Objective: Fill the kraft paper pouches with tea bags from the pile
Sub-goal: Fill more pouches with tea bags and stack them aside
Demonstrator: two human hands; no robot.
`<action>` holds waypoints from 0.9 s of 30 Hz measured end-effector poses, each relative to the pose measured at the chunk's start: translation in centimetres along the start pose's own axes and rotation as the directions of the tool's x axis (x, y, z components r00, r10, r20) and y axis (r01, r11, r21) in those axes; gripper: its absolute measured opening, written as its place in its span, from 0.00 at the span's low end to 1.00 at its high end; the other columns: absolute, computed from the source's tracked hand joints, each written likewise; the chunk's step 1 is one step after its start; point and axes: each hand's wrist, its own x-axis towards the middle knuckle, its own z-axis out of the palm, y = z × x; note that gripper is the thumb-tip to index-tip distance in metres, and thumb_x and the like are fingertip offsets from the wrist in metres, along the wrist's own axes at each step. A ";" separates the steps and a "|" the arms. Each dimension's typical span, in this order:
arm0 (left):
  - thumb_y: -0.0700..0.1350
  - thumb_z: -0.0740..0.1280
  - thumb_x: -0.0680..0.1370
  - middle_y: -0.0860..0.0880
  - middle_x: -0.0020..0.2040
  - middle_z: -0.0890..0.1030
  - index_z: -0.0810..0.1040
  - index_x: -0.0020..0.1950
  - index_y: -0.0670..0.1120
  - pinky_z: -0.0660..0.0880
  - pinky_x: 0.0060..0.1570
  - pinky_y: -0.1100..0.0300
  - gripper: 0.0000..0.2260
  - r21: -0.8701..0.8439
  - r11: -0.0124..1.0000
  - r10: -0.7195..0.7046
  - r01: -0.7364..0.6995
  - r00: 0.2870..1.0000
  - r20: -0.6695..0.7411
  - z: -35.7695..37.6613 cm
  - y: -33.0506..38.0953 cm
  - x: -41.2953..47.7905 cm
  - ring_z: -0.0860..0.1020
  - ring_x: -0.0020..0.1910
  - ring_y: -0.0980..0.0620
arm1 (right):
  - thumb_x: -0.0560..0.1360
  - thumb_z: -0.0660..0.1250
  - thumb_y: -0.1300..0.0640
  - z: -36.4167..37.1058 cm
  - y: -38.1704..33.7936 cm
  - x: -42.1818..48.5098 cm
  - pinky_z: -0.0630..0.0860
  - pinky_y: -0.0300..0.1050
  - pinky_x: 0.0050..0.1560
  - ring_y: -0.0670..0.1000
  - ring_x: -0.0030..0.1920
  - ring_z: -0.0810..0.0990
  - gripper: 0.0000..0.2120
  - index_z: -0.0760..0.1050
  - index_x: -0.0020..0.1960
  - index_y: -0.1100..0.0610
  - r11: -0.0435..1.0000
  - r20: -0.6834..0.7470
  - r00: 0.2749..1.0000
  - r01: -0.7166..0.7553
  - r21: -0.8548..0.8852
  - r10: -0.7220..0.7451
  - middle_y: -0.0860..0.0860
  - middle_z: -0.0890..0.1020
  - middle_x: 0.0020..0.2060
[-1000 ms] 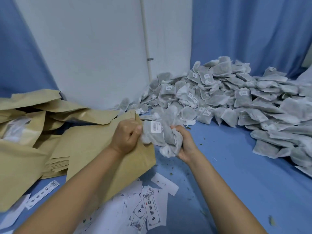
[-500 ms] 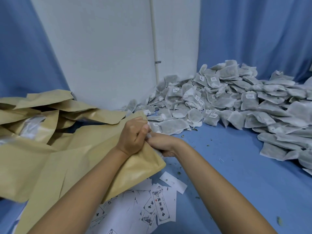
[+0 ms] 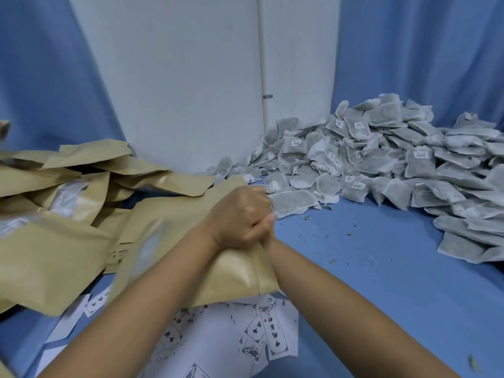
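Grips the mouth of the kraft pouch (image 3: 234, 274) with the left hand (image 3: 240, 214), fingers curled round the rim; buries the right hand (image 3: 266, 227) in the opening to the wrist; cannot tell whether spread or clutching. Lies slanted above label sheets (image 3: 245, 336), near the tea bag pile (image 3: 381, 165) on the right, with other pouches (image 3: 81, 165) stacked on the left

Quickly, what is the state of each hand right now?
Left hand: closed, gripping the mouth of the kraft pouch.
Right hand: inside the pouch, mostly hidden; cannot be told.
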 end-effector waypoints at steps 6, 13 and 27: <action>0.40 0.57 0.74 0.45 0.24 0.72 0.72 0.24 0.40 0.69 0.29 0.60 0.17 0.279 0.960 -0.054 0.028 0.995 0.085 -1.4 -3.7 -2.6 0.69 0.23 0.47 | 0.78 0.54 0.48 -5.6 -3.5 2.8 0.77 0.44 0.54 0.54 0.55 0.81 0.24 0.75 0.59 0.66 0.938 0.321 0.947 -0.129 0.321 0.021 0.60 0.82 0.52; 0.46 0.52 0.76 0.43 0.22 0.73 0.72 0.24 0.38 0.70 0.29 0.56 0.23 0.291 0.925 -0.274 0.244 0.960 0.066 1.6 -7.7 -3.8 0.72 0.26 0.45 | 0.71 0.71 0.56 -13.3 2.0 8.4 0.72 0.49 0.59 0.55 0.62 0.74 0.20 0.74 0.62 0.58 0.845 -0.604 0.756 -0.132 -0.518 -0.252 0.59 0.73 0.66; 0.44 0.55 0.75 0.45 0.20 0.69 0.69 0.23 0.40 0.63 0.28 0.61 0.21 0.288 0.921 -0.293 0.263 0.954 0.064 2.7 -8.9 -3.7 0.68 0.24 0.47 | 0.72 0.64 0.49 -13.5 4.0 12.1 0.67 0.50 0.58 0.56 0.57 0.77 0.19 0.74 0.60 0.56 0.164 -0.244 0.794 -0.183 -0.969 -0.557 0.53 0.80 0.54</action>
